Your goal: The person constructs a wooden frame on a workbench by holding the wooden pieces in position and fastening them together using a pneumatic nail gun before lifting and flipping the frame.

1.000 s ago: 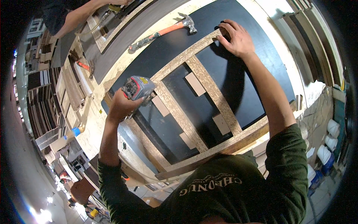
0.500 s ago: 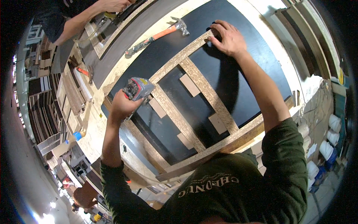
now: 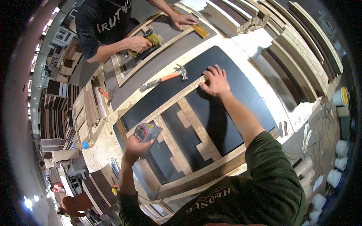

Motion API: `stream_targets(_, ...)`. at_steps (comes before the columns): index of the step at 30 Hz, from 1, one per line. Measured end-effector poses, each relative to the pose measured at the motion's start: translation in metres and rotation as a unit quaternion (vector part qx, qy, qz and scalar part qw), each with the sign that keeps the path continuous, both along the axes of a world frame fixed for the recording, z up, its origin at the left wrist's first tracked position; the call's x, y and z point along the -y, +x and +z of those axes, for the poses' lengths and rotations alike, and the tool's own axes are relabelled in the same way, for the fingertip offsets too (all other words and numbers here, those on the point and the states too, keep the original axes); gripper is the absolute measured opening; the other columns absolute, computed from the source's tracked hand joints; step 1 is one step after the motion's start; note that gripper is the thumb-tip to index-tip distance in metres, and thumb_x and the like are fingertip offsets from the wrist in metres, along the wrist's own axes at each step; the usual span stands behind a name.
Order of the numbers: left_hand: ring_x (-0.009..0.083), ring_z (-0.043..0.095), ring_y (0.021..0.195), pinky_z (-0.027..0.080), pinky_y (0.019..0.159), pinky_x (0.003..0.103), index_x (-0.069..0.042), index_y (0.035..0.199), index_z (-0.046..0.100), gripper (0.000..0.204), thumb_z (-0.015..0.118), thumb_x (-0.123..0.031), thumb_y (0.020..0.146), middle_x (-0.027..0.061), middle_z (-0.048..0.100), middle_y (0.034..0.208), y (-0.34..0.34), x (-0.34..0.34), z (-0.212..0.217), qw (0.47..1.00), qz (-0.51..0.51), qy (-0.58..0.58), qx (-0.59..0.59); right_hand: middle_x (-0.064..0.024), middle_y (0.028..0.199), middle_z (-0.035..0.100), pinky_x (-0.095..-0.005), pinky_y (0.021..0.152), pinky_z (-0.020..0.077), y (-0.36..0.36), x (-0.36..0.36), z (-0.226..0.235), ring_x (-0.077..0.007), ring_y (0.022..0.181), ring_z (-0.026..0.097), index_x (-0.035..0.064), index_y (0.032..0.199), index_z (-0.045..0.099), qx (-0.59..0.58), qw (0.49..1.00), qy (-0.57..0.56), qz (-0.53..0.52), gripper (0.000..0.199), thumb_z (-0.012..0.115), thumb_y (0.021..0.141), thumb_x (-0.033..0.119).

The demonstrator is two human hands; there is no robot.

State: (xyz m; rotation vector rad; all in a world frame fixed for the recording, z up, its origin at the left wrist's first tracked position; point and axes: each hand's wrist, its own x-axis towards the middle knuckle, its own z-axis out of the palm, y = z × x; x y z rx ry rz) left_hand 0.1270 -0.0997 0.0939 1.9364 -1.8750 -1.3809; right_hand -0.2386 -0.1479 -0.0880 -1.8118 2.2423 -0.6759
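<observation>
Chipboard strips (image 3: 190, 124) lie as a frame on the black panel (image 3: 226, 113) on the workbench, with the right hand (image 3: 215, 81) spread flat on the far strip's end and the left hand (image 3: 135, 147) clenched round a nail gun (image 3: 147, 132) at the near-left joint. Fastening well probably means pressing the strip firmly, seating the gun's nose square on the joint, and keeping fingers away.

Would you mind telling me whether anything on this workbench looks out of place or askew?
Nothing stands out. The chipboard strip frame lies flat on the black panel, the right hand pressing its far end, the left hand holding a grey power tool. The orange-handled hammer rests beside it.
</observation>
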Motion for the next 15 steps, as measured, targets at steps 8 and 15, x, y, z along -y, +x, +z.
stream_targets(8,0.0084,0.056,0.062,0.045,0.057,0.024,-0.001,0.100,0.067,0.033,0.075,-0.019,0.074,0.0024,0.065,0.077,-0.053,-0.034,0.026,0.996,-0.002,-0.029,-0.083,-0.0086,0.150,0.031,-0.0539,0.113,0.0178,-0.054,0.013,-0.015,-0.0299,0.140,0.026,0.0171,0.143,0.030,0.132,0.979,0.062,0.144,0.069,0.048,0.077,0.024)
stream_targets(15,0.0126,0.062,0.080,0.049,0.076,0.028,0.000,0.103,0.065,0.036,0.075,-0.015,0.072,0.0052,0.069,0.091,-0.072,-0.016,0.011,0.995,-0.005,-0.089,-0.036,-0.0048,0.151,0.029,-0.0519,0.115,0.0125,-0.075,0.013,0.000,-0.0249,0.142,0.021,0.0186,0.145,0.027,0.065,0.971,0.108,0.202,0.075,0.055,0.080,0.042)
